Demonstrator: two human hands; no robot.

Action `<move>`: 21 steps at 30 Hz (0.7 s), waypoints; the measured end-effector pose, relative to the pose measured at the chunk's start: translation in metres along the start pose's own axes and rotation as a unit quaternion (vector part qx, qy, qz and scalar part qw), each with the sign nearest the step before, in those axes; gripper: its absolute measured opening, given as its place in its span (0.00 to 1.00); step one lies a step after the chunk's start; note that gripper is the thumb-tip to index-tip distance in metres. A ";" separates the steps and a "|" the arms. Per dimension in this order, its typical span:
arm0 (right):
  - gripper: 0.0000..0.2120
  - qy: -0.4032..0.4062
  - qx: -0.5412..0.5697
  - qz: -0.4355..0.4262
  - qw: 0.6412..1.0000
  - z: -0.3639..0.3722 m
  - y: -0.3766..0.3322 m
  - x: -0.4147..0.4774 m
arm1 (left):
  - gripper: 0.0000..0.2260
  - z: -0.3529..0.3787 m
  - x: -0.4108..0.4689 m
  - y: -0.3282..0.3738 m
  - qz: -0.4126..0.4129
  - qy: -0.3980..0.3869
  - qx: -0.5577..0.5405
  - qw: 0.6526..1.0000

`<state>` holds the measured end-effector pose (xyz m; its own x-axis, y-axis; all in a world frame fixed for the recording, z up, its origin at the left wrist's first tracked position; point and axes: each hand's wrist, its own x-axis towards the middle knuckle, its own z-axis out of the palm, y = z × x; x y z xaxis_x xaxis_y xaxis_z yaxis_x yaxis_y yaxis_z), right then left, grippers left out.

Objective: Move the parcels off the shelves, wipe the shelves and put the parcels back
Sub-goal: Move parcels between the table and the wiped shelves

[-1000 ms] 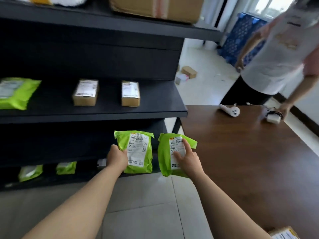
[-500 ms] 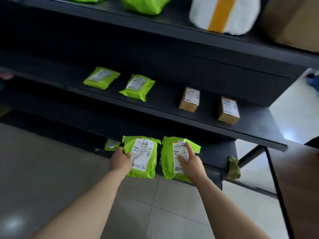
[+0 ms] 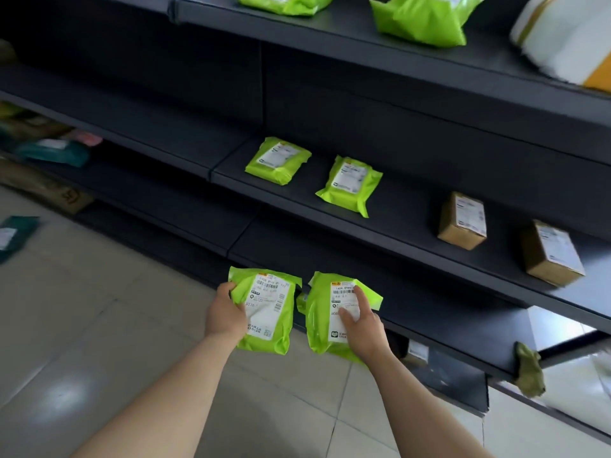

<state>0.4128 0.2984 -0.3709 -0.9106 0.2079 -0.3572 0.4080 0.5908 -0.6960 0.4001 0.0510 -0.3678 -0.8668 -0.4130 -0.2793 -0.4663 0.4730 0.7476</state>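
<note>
Dark grey shelving is seen from above, with two arms reaching toward it. The left parcel [image 3: 267,312], a green plastic mailer with a white label, is held upright by the left hand [image 3: 224,317], whose grip is curled round the parcel's left edge. The right parcel [image 3: 325,338], of the same kind, is held by the right hand [image 3: 362,322]; its grip is closed on the lower right side, with two fingers laid across the label. The two parcels are held just beside each other, off the shelves, in front of the lower shelf [image 3: 446,312] and above the tiled floor [image 3: 99,325].

On the middle shelf [image 3: 413,226] a third green parcel [image 3: 277,160] and a fourth green parcel [image 3: 350,185] are laid flat near each other. Further right, a brown box [image 3: 463,221] and a second brown box [image 3: 552,254] are set apart.

An olive cloth [image 3: 529,368] is hung at the right end of the lower shelf.
</note>
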 end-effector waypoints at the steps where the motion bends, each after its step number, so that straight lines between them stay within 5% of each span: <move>1: 0.28 -0.002 -0.001 0.000 1.000 0.005 -0.002 0.007 | 0.19 0.000 0.009 -0.002 -0.001 0.001 0.000 1.000; 21: 0.28 -0.018 -0.051 0.019 0.998 0.104 0.001 0.226 | 0.24 0.096 0.231 -0.029 -0.056 0.002 -0.012 0.998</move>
<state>0.2147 0.2648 -0.5171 -0.8913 0.2047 -0.4045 0.4309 0.6601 -0.6154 0.1968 0.0168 -0.5120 -0.8095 -0.4642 -0.3595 -0.5550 0.4053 0.7264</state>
